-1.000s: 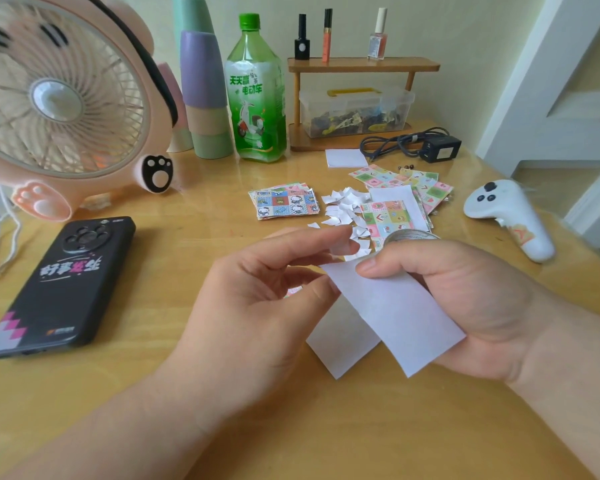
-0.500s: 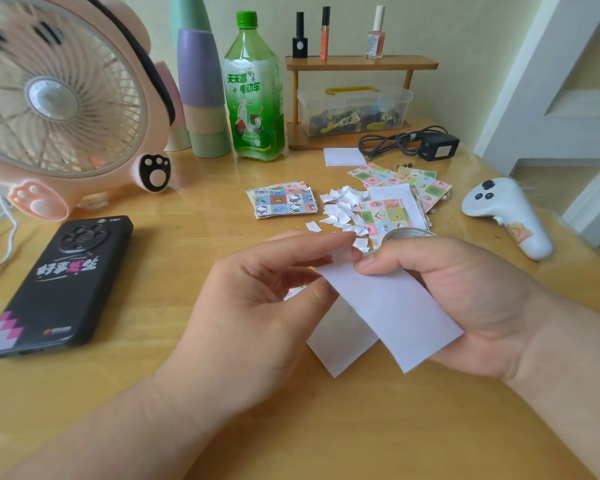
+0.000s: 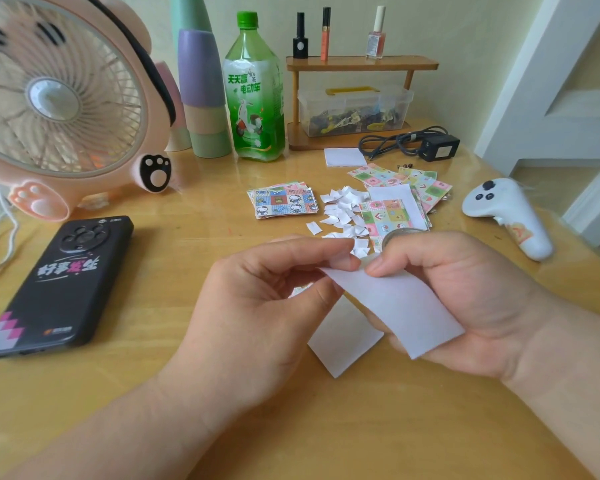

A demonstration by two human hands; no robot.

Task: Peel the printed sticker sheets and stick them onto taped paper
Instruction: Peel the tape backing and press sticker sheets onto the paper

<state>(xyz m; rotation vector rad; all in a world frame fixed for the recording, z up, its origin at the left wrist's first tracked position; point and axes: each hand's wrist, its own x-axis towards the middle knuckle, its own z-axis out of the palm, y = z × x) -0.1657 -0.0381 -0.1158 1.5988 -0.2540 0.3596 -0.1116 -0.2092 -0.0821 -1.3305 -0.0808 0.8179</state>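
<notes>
The left hand (image 3: pixel 257 306) pinches the upper left corner of the white sheet (image 3: pixel 395 306) between thumb and forefinger. The right hand (image 3: pixel 465 292) grips the same corner from the other side, thumb on top and fingers curled beneath. From this shared pinch the sheet's long axis runs down and right across the right palm, blank side up. As I judge it, the peel must open at that corner, the left hand pulling away leftward. A second white paper (image 3: pixel 340 344) lies flat on the table (image 3: pixel 326 427) just under the hands. Bare wood lies in front of the hands; beyond them are paper scraps (image 3: pixel 343 209) and printed sticker sheets (image 3: pixel 284 202), with a phone (image 3: pixel 59 285) well to the left
</notes>
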